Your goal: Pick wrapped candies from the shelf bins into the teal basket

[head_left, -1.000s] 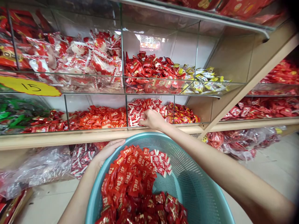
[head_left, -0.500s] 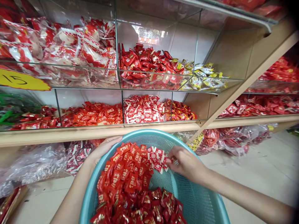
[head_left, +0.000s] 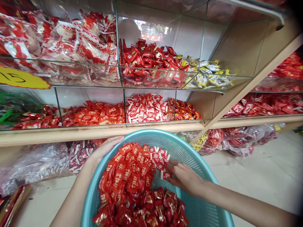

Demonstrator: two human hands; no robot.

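Note:
My left hand (head_left: 106, 148) grips the far left side of a teal plastic mesh basket (head_left: 210, 170), its fingers along the rim. Inside the basket, my right hand (head_left: 184, 176) is closed with a red-and-white wrapped candy (head_left: 165, 175) at its fingertips. Just beyond those fingers lies a small group of similar red-and-white candies (head_left: 159, 156). Orange-red wrapped candies (head_left: 132, 170) with gold lettering fill the basket's left side. Nearest me are dark red, shiny wrapped candies (head_left: 151, 208).
Ahead stands a shelf (head_left: 99, 136) with glass-fronted compartments of wrapped sweets, including red-and-white candies (head_left: 146, 108). A yellow price tag (head_left: 21, 78) hangs at left. Plastic bags of sweets (head_left: 42, 164) sit beneath the shelf, above a tiled floor (head_left: 267, 170).
My right hand has moved slightly down within the basket, and a single red-and-white candy now shows at its fingertips. My left hand keeps its hold on the rim.

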